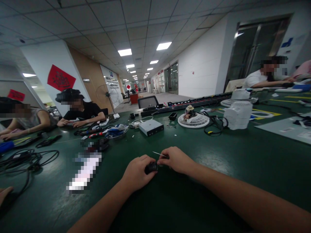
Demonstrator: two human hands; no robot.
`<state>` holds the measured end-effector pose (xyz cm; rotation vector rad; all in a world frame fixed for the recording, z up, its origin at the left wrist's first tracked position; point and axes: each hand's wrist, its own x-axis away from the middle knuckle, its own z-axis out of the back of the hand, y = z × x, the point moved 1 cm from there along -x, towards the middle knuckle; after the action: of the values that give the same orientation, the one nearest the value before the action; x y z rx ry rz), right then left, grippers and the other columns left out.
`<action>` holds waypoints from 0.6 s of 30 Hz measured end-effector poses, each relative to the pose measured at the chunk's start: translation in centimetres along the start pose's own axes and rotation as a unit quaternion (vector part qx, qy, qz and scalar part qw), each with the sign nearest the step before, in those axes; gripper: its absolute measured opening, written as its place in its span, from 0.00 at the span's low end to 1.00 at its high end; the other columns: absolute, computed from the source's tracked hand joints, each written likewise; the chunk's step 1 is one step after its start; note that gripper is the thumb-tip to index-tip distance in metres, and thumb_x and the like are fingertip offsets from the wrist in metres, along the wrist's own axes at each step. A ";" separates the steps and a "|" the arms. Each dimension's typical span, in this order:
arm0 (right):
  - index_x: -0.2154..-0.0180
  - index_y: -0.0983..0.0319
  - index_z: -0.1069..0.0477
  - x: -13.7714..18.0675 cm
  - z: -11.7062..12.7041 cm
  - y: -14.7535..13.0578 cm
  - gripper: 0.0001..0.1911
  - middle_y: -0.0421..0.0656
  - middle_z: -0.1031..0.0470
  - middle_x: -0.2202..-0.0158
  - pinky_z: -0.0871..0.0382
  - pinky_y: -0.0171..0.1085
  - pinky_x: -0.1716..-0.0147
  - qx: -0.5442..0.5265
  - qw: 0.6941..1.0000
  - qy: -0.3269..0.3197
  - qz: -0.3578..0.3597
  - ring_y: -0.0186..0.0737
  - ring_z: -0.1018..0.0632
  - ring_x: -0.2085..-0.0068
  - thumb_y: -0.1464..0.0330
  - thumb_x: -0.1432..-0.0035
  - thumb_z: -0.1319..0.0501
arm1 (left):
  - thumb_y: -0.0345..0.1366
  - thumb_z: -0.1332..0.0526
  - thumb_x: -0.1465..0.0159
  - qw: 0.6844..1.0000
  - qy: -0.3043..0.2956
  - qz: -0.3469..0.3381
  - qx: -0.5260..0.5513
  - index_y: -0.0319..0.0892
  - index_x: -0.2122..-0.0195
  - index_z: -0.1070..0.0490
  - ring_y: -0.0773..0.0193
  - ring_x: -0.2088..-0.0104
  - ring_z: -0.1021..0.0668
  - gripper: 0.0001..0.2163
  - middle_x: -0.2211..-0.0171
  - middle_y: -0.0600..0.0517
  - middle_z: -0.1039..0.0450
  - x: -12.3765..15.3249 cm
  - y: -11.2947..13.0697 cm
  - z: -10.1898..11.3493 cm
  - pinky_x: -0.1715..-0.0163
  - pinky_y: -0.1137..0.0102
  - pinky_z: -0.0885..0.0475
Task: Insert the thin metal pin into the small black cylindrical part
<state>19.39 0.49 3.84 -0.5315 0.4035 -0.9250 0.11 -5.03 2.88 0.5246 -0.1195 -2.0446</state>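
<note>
My left hand (138,173) is closed around a small, rounded black object (151,167) just above the green table. Its kind cannot be made out, since my fingers cover much of it. Close beside it, my right hand (179,160) pinches a thin, pale, rod-like tool (157,153), whose free end points up and left. The rest of that tool is hidden in my fingers. My right fingertips are at the right end of the black object, and a tiny detail between them is too small to name.
Beyond my hands lie a grey disc drive (151,128), a small black tray (173,116) and a white fan grille with a motor (193,120). A white housing (238,115) and cables (215,124) stand right. Other people sit across the table; cables (34,161) lie left.
</note>
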 end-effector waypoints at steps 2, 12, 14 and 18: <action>0.67 0.60 0.22 0.0 0.0 0.0 0.11 0.40 0.22 0.73 0.39 0.33 0.73 -0.002 1.000 -0.007 -0.015 0.36 0.25 0.73 0.60 0.44 0.37 | 0.36 0.35 0.42 1.000 -0.002 0.000 0.000 0.47 0.57 0.28 0.61 0.61 0.25 0.11 0.60 0.53 0.26 -0.1 0.0 0.0 0.62 0.68 0.31; 0.68 0.61 0.23 -0.1 0.0 0.0 0.11 0.42 0.22 0.70 0.39 0.33 0.73 0.005 1.000 0.008 -0.001 0.37 0.25 0.69 0.60 0.45 0.36 | 0.36 0.36 0.42 1.000 -0.004 0.006 0.001 0.47 0.57 0.28 0.60 0.61 0.25 0.11 0.61 0.53 0.26 -0.1 0.0 0.0 0.62 0.68 0.32; 0.68 0.62 0.24 -0.1 -0.1 0.1 0.10 0.41 0.22 0.71 0.39 0.32 0.75 -0.028 0.999 -0.011 -0.011 0.36 0.25 0.71 0.61 0.45 0.36 | 0.36 0.36 0.42 1.000 -0.004 0.007 0.003 0.47 0.57 0.28 0.60 0.61 0.25 0.11 0.61 0.53 0.26 -0.1 0.1 0.0 0.62 0.67 0.32; 0.64 0.62 0.24 -0.1 -0.6 0.3 0.08 0.40 0.22 0.71 0.38 0.30 0.79 -0.097 0.994 -0.051 -0.025 0.32 0.26 0.77 0.65 0.43 0.39 | 0.35 0.35 0.42 1.000 -0.003 0.005 0.005 0.47 0.58 0.28 0.60 0.61 0.25 0.11 0.61 0.52 0.26 0.0 0.1 0.0 0.61 0.67 0.31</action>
<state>19.20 0.54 3.18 -0.7667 0.3900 -0.9077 0.17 -5.04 2.92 0.5246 -0.1361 -2.0360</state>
